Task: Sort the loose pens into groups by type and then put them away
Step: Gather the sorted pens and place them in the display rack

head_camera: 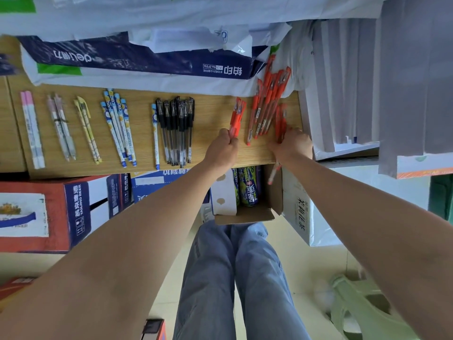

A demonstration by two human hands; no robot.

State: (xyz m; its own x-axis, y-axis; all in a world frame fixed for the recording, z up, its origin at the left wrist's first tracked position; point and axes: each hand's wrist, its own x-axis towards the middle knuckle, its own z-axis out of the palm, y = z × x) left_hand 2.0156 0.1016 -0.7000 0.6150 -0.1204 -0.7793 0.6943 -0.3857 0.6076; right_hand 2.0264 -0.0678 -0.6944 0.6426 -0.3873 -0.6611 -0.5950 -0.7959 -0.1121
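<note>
Left hand (221, 148), red pens (236, 116); shelf edge (98, 169)

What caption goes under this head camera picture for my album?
Left hand and right hand each grip red pens on a wooden shelf, near sorted black pens and blue pens.

At the back of my tabletop (215, 111) lies a blue-and-white paper wrapper (137, 61), grey stacked sheets (348, 82) to its right. Below the front edge I note a red beer carton (49, 217), an open cardboard box (275, 192) holding cans (248, 187), and a green plastic stool (362, 305).
</note>
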